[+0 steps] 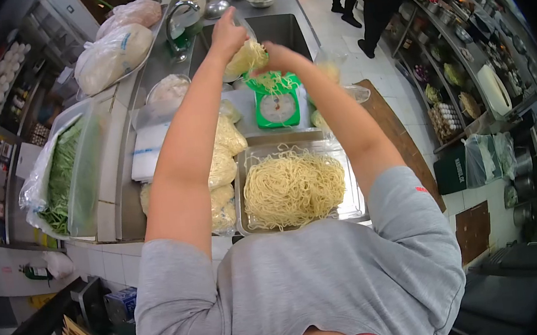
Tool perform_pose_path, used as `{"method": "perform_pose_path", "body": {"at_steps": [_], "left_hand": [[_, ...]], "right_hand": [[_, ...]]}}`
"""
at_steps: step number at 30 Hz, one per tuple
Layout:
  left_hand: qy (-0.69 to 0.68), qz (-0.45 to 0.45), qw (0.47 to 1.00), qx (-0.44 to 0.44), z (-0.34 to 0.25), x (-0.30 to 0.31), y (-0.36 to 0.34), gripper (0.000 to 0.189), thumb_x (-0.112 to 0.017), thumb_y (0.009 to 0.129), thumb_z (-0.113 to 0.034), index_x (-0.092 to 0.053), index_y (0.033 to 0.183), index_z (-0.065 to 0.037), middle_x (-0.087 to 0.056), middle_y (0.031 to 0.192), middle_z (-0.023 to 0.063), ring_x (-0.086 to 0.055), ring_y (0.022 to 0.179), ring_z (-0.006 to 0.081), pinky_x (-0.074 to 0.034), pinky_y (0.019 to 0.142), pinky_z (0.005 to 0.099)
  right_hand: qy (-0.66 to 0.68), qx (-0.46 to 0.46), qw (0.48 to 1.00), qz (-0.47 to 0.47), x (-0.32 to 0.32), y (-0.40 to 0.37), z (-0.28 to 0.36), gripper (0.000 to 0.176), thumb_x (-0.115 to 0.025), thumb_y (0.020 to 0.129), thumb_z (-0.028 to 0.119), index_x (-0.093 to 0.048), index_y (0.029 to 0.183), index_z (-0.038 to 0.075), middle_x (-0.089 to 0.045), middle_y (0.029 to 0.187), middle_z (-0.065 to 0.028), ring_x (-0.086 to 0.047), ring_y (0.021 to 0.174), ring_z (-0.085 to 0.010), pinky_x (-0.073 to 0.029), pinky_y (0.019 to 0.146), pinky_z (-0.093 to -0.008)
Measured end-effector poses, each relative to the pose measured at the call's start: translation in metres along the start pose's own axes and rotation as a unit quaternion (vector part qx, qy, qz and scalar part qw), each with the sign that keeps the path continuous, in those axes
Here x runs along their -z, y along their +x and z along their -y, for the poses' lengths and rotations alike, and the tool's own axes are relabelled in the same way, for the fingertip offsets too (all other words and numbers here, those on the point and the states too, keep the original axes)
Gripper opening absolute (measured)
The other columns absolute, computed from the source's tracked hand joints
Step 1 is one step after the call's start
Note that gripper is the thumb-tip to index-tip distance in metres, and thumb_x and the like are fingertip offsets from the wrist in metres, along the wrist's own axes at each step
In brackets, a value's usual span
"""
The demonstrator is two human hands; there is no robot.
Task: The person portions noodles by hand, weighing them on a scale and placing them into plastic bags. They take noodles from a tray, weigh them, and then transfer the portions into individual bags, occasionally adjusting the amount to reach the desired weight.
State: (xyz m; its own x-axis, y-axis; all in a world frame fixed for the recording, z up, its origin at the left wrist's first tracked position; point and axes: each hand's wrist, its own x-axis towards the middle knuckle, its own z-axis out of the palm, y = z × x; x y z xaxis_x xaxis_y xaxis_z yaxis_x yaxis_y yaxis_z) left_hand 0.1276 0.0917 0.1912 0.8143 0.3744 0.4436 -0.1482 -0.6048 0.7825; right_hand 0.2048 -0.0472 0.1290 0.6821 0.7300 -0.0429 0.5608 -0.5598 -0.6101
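Observation:
My left hand (229, 37) is closed on a clear plastic bag (241, 26) with pale yellow noodles (247, 60) in it, raised over a green kitchen scale (295, 113). Beside the bag's lower end is my right hand (278, 58), smeared by motion, so its fingers do not show clearly. Loose noodle strands (275, 84) lie on the scale's green top, and a few hang down over its dial. Nearer my body, a big heap of noodles (294, 189) fills much of a metal tray (356, 208).
Filled noodle bags (221, 166) and a stack of white plastic bags (149, 152) stand left of the tray. Farther left is a plastic bin (84, 180) of green leaves (63, 176). A sink (280, 29) with a faucet (170, 30) lies beyond the scale. People stand at the far right.

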Motion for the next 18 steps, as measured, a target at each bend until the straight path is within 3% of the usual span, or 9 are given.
{"method": "perform_pose_path", "body": {"at_steps": [2,3,5,6,9,10,11,13,18], "left_hand": [[0.004,-0.001,1.0,-0.012,-0.004,0.0,0.004,0.065,-0.049,0.072,0.001,-0.038,0.135,0.002,-0.061,0.096,0.0183,-0.062,0.062,0.0151,-0.047,0.051,0.0271],[0.011,-0.005,1.0,-0.013,-0.001,0.0,0.008,0.064,-0.051,0.07,-0.001,-0.04,0.133,0.002,-0.061,0.1,0.0203,-0.063,0.071,0.0199,-0.047,0.063,0.0299],[0.026,-0.015,1.0,-0.01,0.018,-0.002,0.012,0.064,-0.055,0.066,-0.007,-0.044,0.128,0.002,-0.06,0.108,0.0244,-0.066,0.087,0.0295,-0.046,0.086,0.0356],[0.041,-0.02,0.999,-0.021,0.023,-0.001,0.011,0.064,-0.055,0.066,-0.008,-0.045,0.129,0.001,-0.059,0.111,0.0243,-0.063,0.096,0.0303,-0.044,0.089,0.0361],[0.043,0.016,0.999,0.001,0.021,0.007,0.004,0.067,-0.05,0.069,0.0,-0.038,0.135,0.003,-0.06,0.108,0.0206,-0.062,0.06,0.0168,-0.048,0.054,0.0297],[0.029,0.021,0.999,0.01,0.013,0.009,0.0,0.068,-0.051,0.069,0.0,-0.037,0.135,0.003,-0.061,0.107,0.0193,-0.061,0.06,0.0159,-0.047,0.053,0.0288],[0.019,0.042,0.999,0.023,0.009,0.011,0.0,0.068,-0.051,0.069,0.0,-0.037,0.135,0.003,-0.061,0.107,0.0187,-0.061,0.059,0.0154,-0.047,0.052,0.0283],[-0.001,0.081,0.996,0.049,0.002,0.015,-0.001,0.068,-0.051,0.069,0.0,-0.037,0.136,0.003,-0.061,0.105,0.0176,-0.06,0.058,0.0144,-0.046,0.051,0.0274],[-0.088,0.13,0.985,0.068,-0.014,0.017,0.006,0.06,-0.053,0.075,-0.003,-0.039,0.133,0.003,-0.06,0.087,0.0092,-0.054,0.057,0.0103,-0.041,0.048,0.0236]], "right_hand": [[-0.12,-0.037,0.992,-0.025,-0.034,-0.007,-0.015,0.089,-0.082,0.057,0.046,-0.046,0.126,0.004,-0.047,0.127,-0.023,-0.056,0.106,-0.0303,-0.056,0.058,-0.0406],[-0.208,-0.063,0.974,-0.061,-0.047,-0.01,-0.019,0.077,-0.08,0.062,0.042,-0.05,0.123,0.006,-0.047,0.128,-0.0227,-0.055,0.109,-0.0306,-0.055,0.059,-0.0422],[-0.175,-0.055,0.973,-0.142,-0.069,0.003,-0.044,0.058,-0.075,0.068,0.035,-0.057,0.114,0.005,-0.054,0.118,-0.0228,-0.061,0.098,-0.0311,-0.054,0.064,-0.0416],[-0.157,-0.051,0.969,-0.182,-0.071,0.007,-0.052,0.049,-0.072,0.07,0.032,-0.06,0.11,0.005,-0.058,0.113,-0.0228,-0.063,0.092,-0.0314,-0.053,0.067,-0.0414],[0.01,-0.114,0.987,-0.114,-0.051,0.015,-0.058,0.02,-0.062,0.075,0.012,-0.068,0.094,0.006,-0.065,0.085,-0.0196,-0.065,0.079,-0.0371,-0.053,0.061,-0.0407],[-0.002,-0.087,0.981,-0.173,-0.046,0.022,-0.065,0.011,-0.058,0.078,0.005,-0.067,0.083,0.001,-0.064,0.069,-0.0163,-0.064,0.062,-0.0343,-0.053,0.057,-0.0397],[0.162,-0.094,0.972,-0.141,-0.034,0.03,-0.063,0.011,-0.057,0.079,0.003,-0.066,0.083,-0.001,-0.064,0.07,-0.0157,-0.064,0.062,-0.0325,-0.053,0.057,-0.0395],[0.472,-0.099,0.874,-0.062,-0.006,0.047,-0.054,0.01,-0.055,0.08,0.0,-0.064,0.081,-0.004,-0.064,0.072,-0.0144,-0.064,0.061,-0.0288,-0.053,0.056,-0.0391],[0.592,-0.02,0.805,0.042,0.057,0.048,0.026,0.013,-0.054,0.083,0.004,-0.062,0.084,-0.006,-0.061,0.075,-0.0144,-0.063,0.071,-0.0246,-0.053,0.063,-0.0389]]}}
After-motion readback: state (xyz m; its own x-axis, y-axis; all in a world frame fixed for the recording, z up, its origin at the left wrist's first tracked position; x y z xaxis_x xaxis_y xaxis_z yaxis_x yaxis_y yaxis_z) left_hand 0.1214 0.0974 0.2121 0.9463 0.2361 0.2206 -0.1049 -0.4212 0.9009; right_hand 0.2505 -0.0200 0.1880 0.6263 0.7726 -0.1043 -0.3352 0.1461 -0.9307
